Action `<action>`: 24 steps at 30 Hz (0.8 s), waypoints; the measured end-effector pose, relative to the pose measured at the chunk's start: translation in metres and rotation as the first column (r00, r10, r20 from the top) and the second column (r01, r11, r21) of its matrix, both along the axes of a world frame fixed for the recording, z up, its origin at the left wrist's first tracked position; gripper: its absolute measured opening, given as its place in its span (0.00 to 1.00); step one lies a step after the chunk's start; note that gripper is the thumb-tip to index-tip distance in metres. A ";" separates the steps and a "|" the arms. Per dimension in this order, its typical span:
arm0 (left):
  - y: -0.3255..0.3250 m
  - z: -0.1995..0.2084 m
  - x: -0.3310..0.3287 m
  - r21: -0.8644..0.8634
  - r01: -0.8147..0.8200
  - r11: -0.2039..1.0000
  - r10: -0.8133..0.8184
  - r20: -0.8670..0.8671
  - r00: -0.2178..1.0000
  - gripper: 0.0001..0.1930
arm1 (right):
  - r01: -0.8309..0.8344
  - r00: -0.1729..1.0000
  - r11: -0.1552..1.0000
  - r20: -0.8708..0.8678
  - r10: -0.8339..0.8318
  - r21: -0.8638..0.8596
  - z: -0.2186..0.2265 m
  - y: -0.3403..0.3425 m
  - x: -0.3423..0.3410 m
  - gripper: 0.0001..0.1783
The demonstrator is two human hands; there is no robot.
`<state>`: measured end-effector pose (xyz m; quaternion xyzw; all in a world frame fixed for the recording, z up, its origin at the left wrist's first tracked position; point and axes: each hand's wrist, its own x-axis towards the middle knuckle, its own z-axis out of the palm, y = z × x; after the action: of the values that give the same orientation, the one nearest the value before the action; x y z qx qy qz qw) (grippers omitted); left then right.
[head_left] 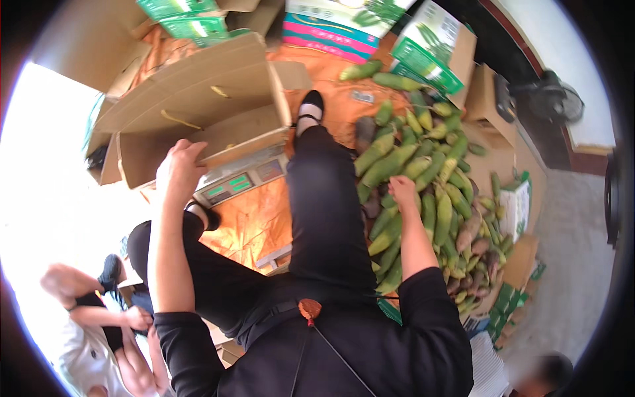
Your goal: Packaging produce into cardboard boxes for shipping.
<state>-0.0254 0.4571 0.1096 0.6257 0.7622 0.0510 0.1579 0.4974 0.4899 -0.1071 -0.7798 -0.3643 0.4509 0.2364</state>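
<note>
My left hand (pixel 180 169) is at the near edge of an open cardboard box (pixel 231 122), with its fingers bent and apart and nothing visible in them. The box, with yellow cord handles on its inner wall, stands on a digital scale (pixel 238 184) with lit green displays. My right hand (pixel 402 190) is over a large heap of long green radishes (pixel 390 164). Its fingers are curled in together; whether anything is between them is hidden. Darker purplish-brown roots (pixel 469 231) lie among the green ones.
Orange sheeting (pixel 254 221) covers the floor under my feet. Printed cartons (pixel 331 33) stand at the back, and a black fan (pixel 555 99) is at the far right. Another person (pixel 99 331) sits at lower left; part of a head (pixel 549 374) shows at lower right.
</note>
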 end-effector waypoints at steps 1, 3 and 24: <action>-0.004 -0.002 -0.005 -0.036 0.003 0.999 -0.004 -0.021 1.000 0.23 | 0.062 0.998 0.993 0.003 -0.063 -0.097 -0.004 -0.001 -0.002 0.12; -0.010 -0.013 -0.014 -0.003 0.004 1.000 -0.004 -0.021 1.000 0.17 | 0.122 0.992 0.980 -0.008 -0.125 -0.159 -0.014 -0.002 -0.007 0.15; -0.024 -0.011 -0.010 -0.132 -0.055 0.990 0.041 -0.109 0.993 0.05 | -0.121 0.939 0.943 -0.343 0.008 -0.309 0.009 0.042 0.016 0.36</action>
<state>-0.0357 0.4336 0.0985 0.5969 0.7860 -0.0301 0.1581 0.5131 0.5322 -0.0978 -0.7067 -0.2648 0.6392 0.1481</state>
